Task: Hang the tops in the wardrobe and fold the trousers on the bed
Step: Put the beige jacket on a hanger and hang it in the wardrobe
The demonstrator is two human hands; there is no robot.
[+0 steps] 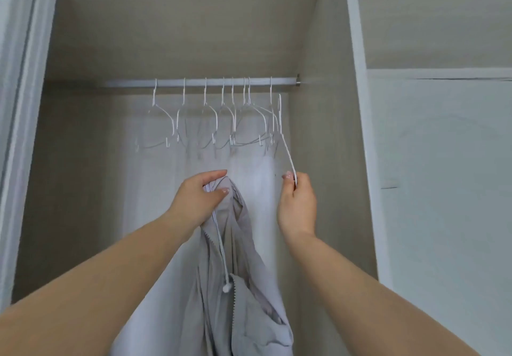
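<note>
Grey zip-up top (no readable label) bunched in left hand, right hand pinching white hanger.

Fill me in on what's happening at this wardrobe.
A person stands at the open wardrobe. The left hand holds a pale grey zip-up top bunched near its collar, with a white drawstring dangling. The right hand pinches the lower end of a white hanger at the right end of the rail, tilting it outward. Other white hangers hang bare. The top is not yet on a hanger.
</note>
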